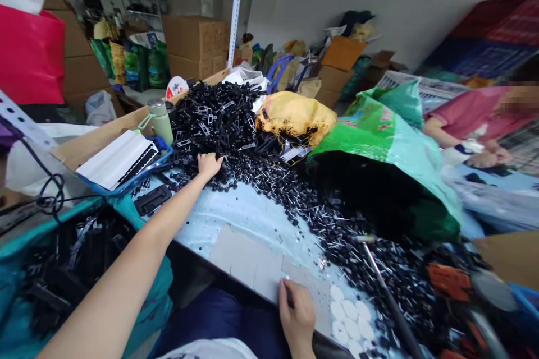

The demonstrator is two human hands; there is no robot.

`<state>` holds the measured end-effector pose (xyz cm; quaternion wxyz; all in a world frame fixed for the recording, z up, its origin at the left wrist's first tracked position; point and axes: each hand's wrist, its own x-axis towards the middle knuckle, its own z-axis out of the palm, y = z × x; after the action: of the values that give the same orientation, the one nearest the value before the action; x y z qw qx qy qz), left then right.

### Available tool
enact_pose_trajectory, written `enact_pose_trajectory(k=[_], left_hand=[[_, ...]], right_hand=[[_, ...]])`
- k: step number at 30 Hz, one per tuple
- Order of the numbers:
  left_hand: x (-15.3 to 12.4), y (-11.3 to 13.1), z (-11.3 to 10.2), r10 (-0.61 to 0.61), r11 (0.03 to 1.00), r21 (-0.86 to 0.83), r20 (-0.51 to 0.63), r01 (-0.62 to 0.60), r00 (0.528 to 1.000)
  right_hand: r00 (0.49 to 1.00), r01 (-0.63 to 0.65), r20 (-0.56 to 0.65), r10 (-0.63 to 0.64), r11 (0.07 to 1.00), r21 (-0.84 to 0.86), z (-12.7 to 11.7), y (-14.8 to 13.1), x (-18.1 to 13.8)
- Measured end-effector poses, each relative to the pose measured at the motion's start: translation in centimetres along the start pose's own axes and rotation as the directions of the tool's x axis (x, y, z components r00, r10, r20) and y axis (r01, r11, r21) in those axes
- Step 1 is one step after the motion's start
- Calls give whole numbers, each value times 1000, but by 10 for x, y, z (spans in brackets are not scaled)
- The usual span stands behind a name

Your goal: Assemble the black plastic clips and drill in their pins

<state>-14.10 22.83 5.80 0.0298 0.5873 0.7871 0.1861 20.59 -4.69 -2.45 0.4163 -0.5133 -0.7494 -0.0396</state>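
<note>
My left hand (pixel 209 165) is stretched out to the near edge of a heap of black plastic parts (pixel 210 118). Its fingers are curled down among the parts, and whatever they grip is hidden. Close to my body, my right hand (pixel 297 311) rests by the front edge of the grey mat (pixel 248 258), thumb and fingers drawn together; nothing I can name shows in it. Small black pieces with metal pins (pixel 303 196) spread from the heap across the blue tabletop (pixel 227 207). White round discs (pixel 351 314) lie to the right of my right hand.
A green sack (pixel 379 134) gapes open at the right, beside a yellow mesh sack (pixel 298 112). A metal rod with a dark handle (pixel 387 286) and a blurred orange tool (pixel 450 283) lie nearer. At left are a bottle (pixel 160 120) and a blue tray (pixel 126 179). A co-worker (pixel 475 123) sits at right.
</note>
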Motion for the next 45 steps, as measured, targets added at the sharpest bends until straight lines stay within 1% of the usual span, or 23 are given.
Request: enact_pose_trajectory(k=[3,7,10,14,17,21,22,24,26,29,31,32,34,36,38,39,40,42,43,45], left_hand=[[-9,18,14,55,998,26,17,-56,998],[-13,24,10,97,994,47,23,-98,995],[-13,22,5,134,989,47,62,-137,989],[-16,24,5,154,987,32,139,-160,978],[-24,31,5,183,982,23,154,-189,971],[-34,52,3,265,960,71,79,-270,961],[-35,60,4,291,950,90,80,-298,953],[-38,76,8,322,934,118,125,-336,939],[-41,90,14,305,932,147,173,-331,936],[-45,98,22,244,941,191,192,-280,950],[-47,94,23,229,941,202,204,-270,952],[-48,90,23,231,941,199,211,-273,950],[-49,82,19,241,942,183,220,-282,945],[-53,76,14,251,941,173,222,-291,942],[-64,74,10,277,941,146,184,-305,943],[-73,75,7,294,945,105,139,-309,946],[-84,77,5,312,947,44,85,-317,946],[-111,83,-1,333,933,-138,-19,-332,943],[-126,86,-5,358,911,-214,-14,-353,934],[-154,90,-16,430,867,-297,36,-401,902]], right_hand=[[998,52,26,-50,995,-87,5,-6,2],[996,72,56,-67,993,-93,7,-9,5],[996,52,82,-42,991,-127,5,-10,5],[993,5,118,13,989,-150,4,-13,5],[987,-20,152,44,988,-156,4,-13,4],[986,-38,157,61,988,-147,6,-12,3],[987,-40,151,62,988,-148,6,-12,2],[987,-44,147,67,987,-152,5,-13,1],[984,-82,150,100,989,-125,3,-15,1],[965,-209,171,199,977,48,-3,-12,15],[959,-239,191,207,957,164,-5,-1,38],[963,-219,197,182,957,189,-5,7,56],[972,-140,211,105,978,156,1,27,101],[963,-43,267,29,998,47,15,48,156],[943,56,331,-23,994,-91,36,66,213],[931,119,360,-56,981,-156,48,73,240],[916,187,390,-91,959,-215,62,80,265],[877,309,457,-151,904,-295,89,91,308],[855,355,491,-167,879,-319,102,97,325],[825,398,540,-163,847,-352,124,107,350]])
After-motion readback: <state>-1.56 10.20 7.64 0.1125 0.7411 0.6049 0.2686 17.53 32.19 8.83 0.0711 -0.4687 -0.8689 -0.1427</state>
